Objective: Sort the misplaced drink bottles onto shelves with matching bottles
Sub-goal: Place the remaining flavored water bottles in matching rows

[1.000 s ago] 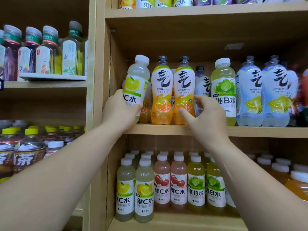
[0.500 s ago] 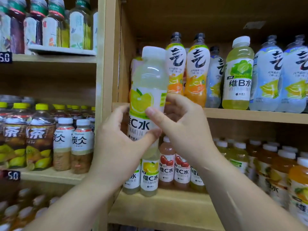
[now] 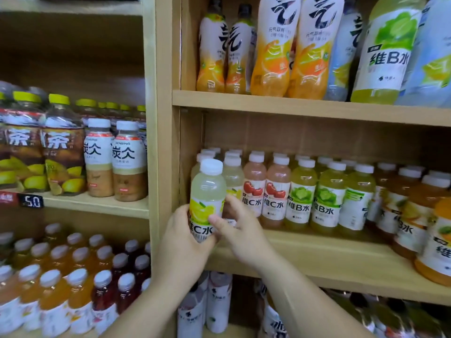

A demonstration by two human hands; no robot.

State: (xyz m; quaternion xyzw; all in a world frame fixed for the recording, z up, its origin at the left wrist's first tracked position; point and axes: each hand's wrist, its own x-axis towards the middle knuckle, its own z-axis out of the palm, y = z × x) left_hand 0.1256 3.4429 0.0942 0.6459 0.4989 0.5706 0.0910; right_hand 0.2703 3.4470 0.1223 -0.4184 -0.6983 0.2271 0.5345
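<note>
A pale lemon bottle (image 3: 207,191) with a white cap is held upright between both hands, at the left end of a wooden shelf board (image 3: 317,252). Its lower half is wrapped by the left hand (image 3: 181,242), whose fingers are curled round the label from the left and from beneath. The right hand (image 3: 240,230) is closed on the same bottle from the right: the thumb is laid across the front of the label and the forefinger is hooked round the far side, level with the yellow fruit print. The bottle's base is covered by the left hand, so whether it touches the board cannot be told.

Just behind the hands, partly hidden by the held bottle, a row of matching lemon bottles (image 3: 233,176) is seen. Just right of the right hand two pink bottles (image 3: 253,191) with red fruit labels are stood, and beyond them green-labelled bottles (image 3: 299,198).

Well above the hands, an upper shelf (image 3: 268,103) is filled with tall orange bottles (image 3: 271,52). Up and to the right of them a single large lime bottle (image 3: 388,54) is placed beside pale blue bottles (image 3: 429,57).

To the left of the left hand, past a wooden upright (image 3: 163,142), dark tea bottles (image 3: 62,152) with yellow caps are ranged.
</note>
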